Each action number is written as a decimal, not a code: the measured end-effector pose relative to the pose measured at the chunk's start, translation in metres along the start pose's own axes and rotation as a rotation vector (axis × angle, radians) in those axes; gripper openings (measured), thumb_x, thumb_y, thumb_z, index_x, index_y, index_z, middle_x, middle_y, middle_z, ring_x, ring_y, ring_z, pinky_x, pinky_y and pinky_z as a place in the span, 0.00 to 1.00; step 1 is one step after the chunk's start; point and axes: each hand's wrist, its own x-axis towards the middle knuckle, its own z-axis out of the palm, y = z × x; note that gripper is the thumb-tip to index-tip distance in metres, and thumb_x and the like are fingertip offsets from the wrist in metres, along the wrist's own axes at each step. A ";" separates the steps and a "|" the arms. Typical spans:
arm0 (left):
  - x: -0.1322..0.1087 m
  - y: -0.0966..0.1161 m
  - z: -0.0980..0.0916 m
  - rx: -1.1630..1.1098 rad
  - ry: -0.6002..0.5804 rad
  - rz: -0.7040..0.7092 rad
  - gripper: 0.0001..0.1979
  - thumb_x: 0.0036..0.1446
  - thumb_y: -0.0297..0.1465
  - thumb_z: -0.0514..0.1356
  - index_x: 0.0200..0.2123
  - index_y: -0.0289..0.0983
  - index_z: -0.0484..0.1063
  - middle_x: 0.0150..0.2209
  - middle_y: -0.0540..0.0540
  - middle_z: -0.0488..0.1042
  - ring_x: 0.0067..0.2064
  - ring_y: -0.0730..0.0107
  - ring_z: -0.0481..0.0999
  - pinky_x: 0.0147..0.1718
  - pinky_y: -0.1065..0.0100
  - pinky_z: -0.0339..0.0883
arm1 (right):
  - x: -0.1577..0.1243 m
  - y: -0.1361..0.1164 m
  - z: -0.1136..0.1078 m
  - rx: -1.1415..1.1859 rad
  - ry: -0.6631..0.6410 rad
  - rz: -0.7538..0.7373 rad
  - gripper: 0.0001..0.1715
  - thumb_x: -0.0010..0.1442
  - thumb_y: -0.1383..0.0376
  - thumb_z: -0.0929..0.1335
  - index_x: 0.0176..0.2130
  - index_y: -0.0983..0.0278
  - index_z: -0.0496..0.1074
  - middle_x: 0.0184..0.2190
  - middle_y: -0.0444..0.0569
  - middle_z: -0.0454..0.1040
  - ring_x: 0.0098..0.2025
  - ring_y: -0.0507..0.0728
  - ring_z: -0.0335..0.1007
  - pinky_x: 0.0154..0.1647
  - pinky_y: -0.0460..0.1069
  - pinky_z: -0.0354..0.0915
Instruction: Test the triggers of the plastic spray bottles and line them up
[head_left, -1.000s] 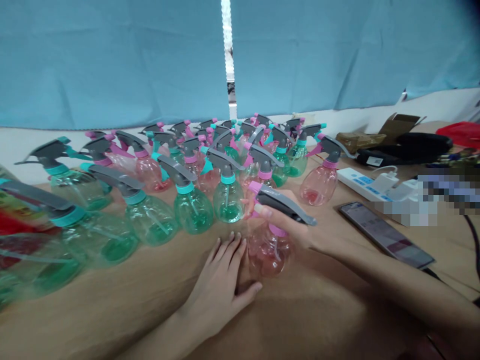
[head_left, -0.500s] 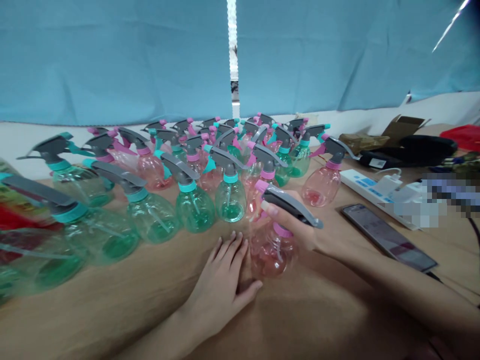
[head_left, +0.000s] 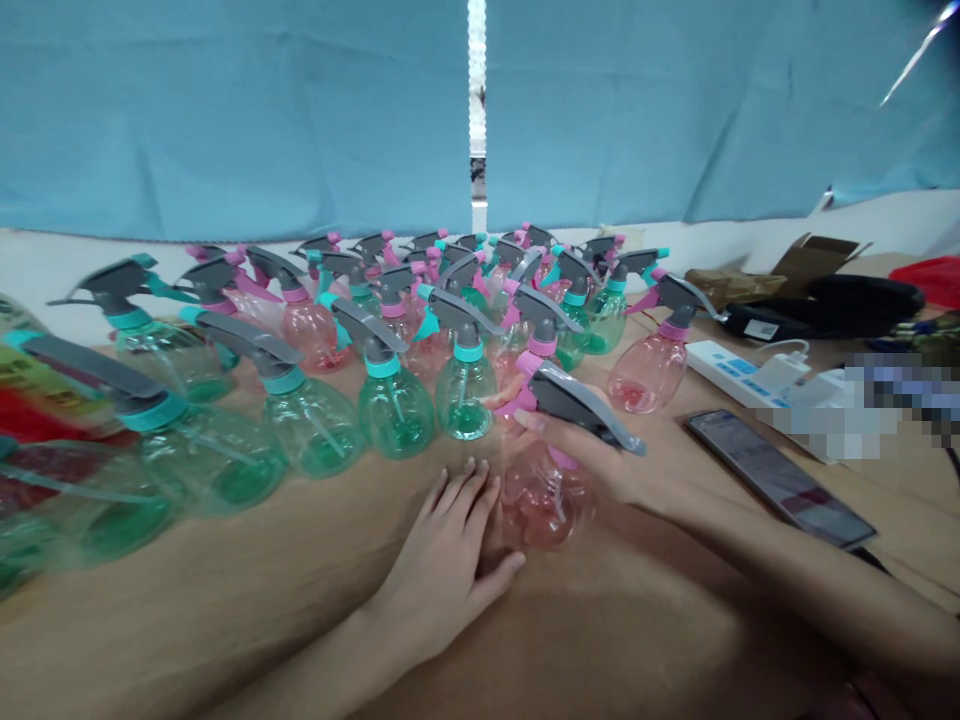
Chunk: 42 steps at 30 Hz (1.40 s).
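Note:
A pink see-through spray bottle [head_left: 546, 505] with a grey and pink head stands upright on the wooden table [head_left: 247, 620]. My right hand [head_left: 600, 455] is wrapped round its neck just under the spray head, the thumb by the pink trigger and the fingertips showing on the far side. Left of this bottle, my left hand [head_left: 442, 560] lies flat on the table, fingers stretched out, holding nothing. Beyond it stand a green spray bottle [head_left: 465, 395] and another green spray bottle [head_left: 396, 410].
Several more green and pink spray bottles fill the table's back and left, including a pink bottle [head_left: 646, 370] behind my right hand. On the right lie a phone [head_left: 780, 478], a white power strip [head_left: 724, 365] with plugs, and an open cardboard box [head_left: 814, 262]. A blue curtain [head_left: 240, 120] hangs behind.
My right thumb has slid down from near the nozzle to beside the trigger, and fingertips now show left of it. The bottle and my left hand stay put. The view has shifted slightly.

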 end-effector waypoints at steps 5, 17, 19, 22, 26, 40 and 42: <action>0.001 0.001 -0.002 0.036 -0.025 0.004 0.27 0.62 0.45 0.56 0.57 0.31 0.65 0.62 0.32 0.62 0.63 0.46 0.60 0.59 0.45 0.55 | -0.001 0.010 0.003 0.126 -0.026 0.030 0.17 0.62 0.55 0.66 0.48 0.58 0.73 0.34 0.45 0.77 0.40 0.57 0.74 0.45 0.53 0.69; 0.001 0.000 -0.002 0.076 -0.015 0.021 0.26 0.63 0.44 0.56 0.57 0.32 0.64 0.61 0.33 0.63 0.63 0.48 0.60 0.58 0.46 0.56 | -0.001 0.008 0.002 0.121 -0.016 0.015 0.18 0.63 0.55 0.65 0.50 0.57 0.72 0.36 0.44 0.77 0.40 0.56 0.74 0.45 0.52 0.68; 0.001 -0.001 -0.002 0.068 -0.008 0.021 0.26 0.63 0.44 0.55 0.58 0.32 0.64 0.61 0.34 0.63 0.63 0.48 0.60 0.58 0.47 0.56 | -0.001 0.008 0.002 0.141 -0.032 0.024 0.18 0.63 0.56 0.65 0.51 0.57 0.72 0.37 0.45 0.77 0.41 0.56 0.73 0.47 0.52 0.68; 0.001 0.000 -0.002 0.066 -0.006 0.023 0.27 0.63 0.44 0.55 0.58 0.32 0.63 0.61 0.33 0.63 0.63 0.48 0.60 0.58 0.47 0.56 | -0.001 0.006 0.001 0.135 -0.034 0.040 0.17 0.64 0.57 0.65 0.51 0.57 0.73 0.36 0.45 0.77 0.41 0.56 0.73 0.47 0.52 0.67; 0.002 0.000 -0.001 0.085 -0.018 0.026 0.27 0.63 0.44 0.55 0.58 0.31 0.63 0.61 0.32 0.63 0.63 0.48 0.60 0.58 0.46 0.56 | -0.001 0.004 0.001 0.132 -0.009 0.027 0.18 0.63 0.57 0.66 0.51 0.57 0.72 0.34 0.44 0.75 0.36 0.54 0.72 0.43 0.50 0.68; 0.002 0.000 -0.003 0.080 -0.031 0.022 0.27 0.62 0.43 0.56 0.56 0.30 0.65 0.62 0.31 0.62 0.63 0.47 0.60 0.59 0.45 0.55 | 0.003 0.011 0.003 0.185 -0.050 -0.034 0.13 0.63 0.56 0.65 0.43 0.59 0.74 0.32 0.45 0.71 0.34 0.53 0.68 0.39 0.50 0.68; 0.002 0.000 -0.002 0.084 -0.026 0.022 0.27 0.63 0.44 0.56 0.57 0.30 0.65 0.62 0.32 0.63 0.63 0.47 0.61 0.59 0.45 0.55 | 0.003 0.010 0.003 0.180 -0.032 -0.033 0.13 0.63 0.56 0.65 0.42 0.59 0.75 0.32 0.45 0.72 0.35 0.54 0.68 0.40 0.50 0.68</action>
